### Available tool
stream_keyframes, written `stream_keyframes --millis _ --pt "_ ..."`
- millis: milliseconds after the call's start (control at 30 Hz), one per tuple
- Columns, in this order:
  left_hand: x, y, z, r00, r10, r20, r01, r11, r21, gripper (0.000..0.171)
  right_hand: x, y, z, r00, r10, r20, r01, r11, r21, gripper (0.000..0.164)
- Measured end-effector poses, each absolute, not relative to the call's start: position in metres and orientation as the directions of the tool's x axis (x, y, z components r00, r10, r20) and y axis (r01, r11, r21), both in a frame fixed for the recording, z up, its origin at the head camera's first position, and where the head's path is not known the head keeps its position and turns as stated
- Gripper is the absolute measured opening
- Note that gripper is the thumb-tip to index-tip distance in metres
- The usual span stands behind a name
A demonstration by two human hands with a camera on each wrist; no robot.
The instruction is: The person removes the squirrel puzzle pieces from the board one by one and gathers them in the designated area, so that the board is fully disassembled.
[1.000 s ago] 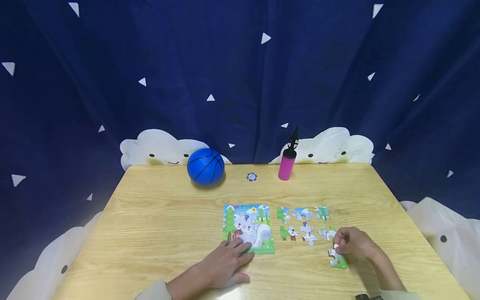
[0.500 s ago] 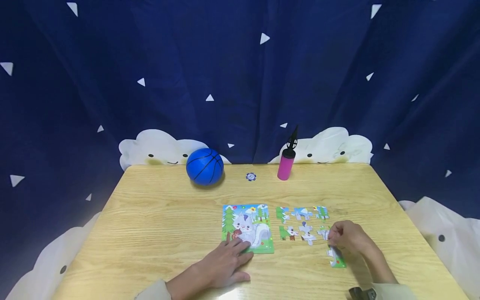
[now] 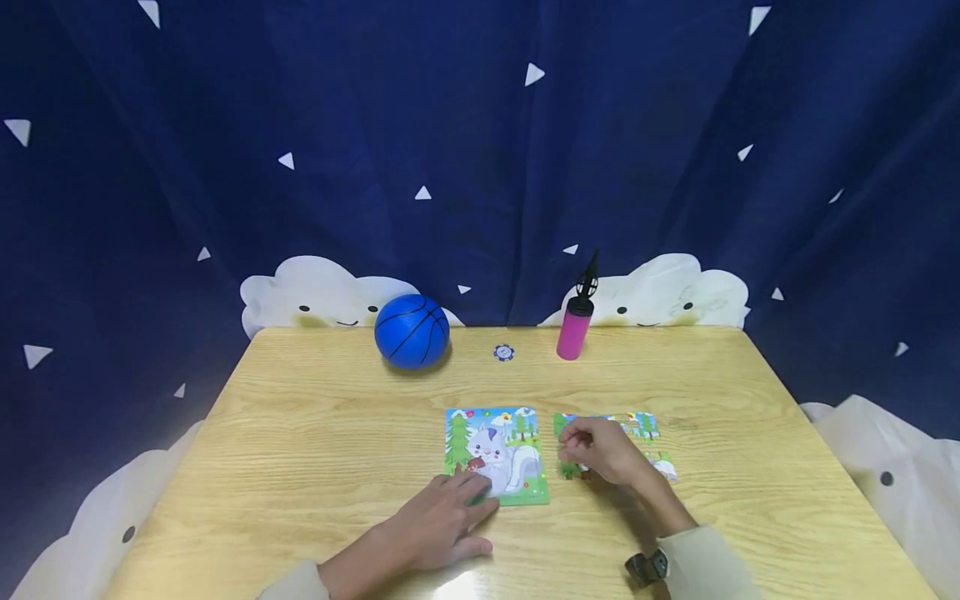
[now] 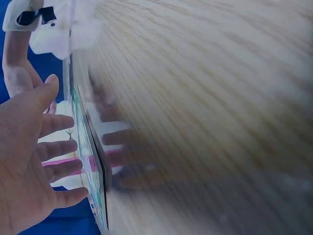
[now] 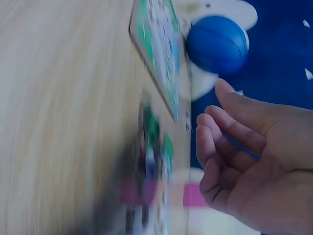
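Observation:
My left hand (image 3: pixel 450 518) rests with its fingers spread on the lower edge of a square squirrel picture board (image 3: pixel 517 475). The left wrist view shows the left fingers (image 4: pixel 61 147) straight, their tips at the board's edge. My right hand (image 3: pixel 600 450) hovers over the jigsaw pieces (image 3: pixel 643 425) to the right of the board. In the right wrist view its fingers (image 5: pixel 208 139) are loosely bent, the thumb apart from them, with nothing between. The hand and forearm hide several pieces; a white-and-green piece (image 3: pixel 664 465) shows beside the wrist.
At the back of the wooden table (image 3: pixel 322 408) stand a blue basketball (image 3: pixel 412 332) and a pink hand pump (image 3: pixel 574 333) with a black nozzle. Between them lies a blue-and-white poker chip (image 3: pixel 504 352). A dark blue curtain (image 3: pixel 480 150) hangs behind.
My right hand has moved left from the lower right corner piece to above the left pieces. That corner piece's spot is now covered by the forearm. The left hand stays on the board.

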State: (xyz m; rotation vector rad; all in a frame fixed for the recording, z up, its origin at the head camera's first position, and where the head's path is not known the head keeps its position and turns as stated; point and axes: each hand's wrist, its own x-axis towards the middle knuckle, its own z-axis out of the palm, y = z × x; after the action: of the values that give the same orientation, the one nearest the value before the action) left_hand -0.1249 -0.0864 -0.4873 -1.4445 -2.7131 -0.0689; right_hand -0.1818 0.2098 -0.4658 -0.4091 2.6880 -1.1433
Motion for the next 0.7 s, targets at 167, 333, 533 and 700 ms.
stream_keyframes --millis 167,333,533,700 --pt "-0.123 -0.095 -0.486 -0.589 0.807 0.047 0.808 0.588 0.022 0.058 -0.188 0.178 -0.473 -0.93 -0.364 -0.051 -0.208 0.637 -0.742 0.021" --pt "-0.12 -0.102 -0.488 -0.592 0.804 0.057 0.806 0.591 0.035 0.058 -0.188 0.156 -0.48 -0.915 -0.393 -0.088 -0.204 0.642 -0.739 0.018" --pt "-0.119 -0.106 -0.493 -0.587 0.806 0.078 0.808 0.588 0.009 0.059 -0.185 0.139 -0.487 -0.902 -0.415 -0.121 -0.203 0.653 -0.729 0.018" --pt "-0.118 -0.108 -0.495 -0.586 0.806 0.078 0.808 0.589 -0.007 0.058 -0.183 0.13 -0.487 -0.89 -0.433 -0.145 -0.198 0.652 -0.731 0.018"
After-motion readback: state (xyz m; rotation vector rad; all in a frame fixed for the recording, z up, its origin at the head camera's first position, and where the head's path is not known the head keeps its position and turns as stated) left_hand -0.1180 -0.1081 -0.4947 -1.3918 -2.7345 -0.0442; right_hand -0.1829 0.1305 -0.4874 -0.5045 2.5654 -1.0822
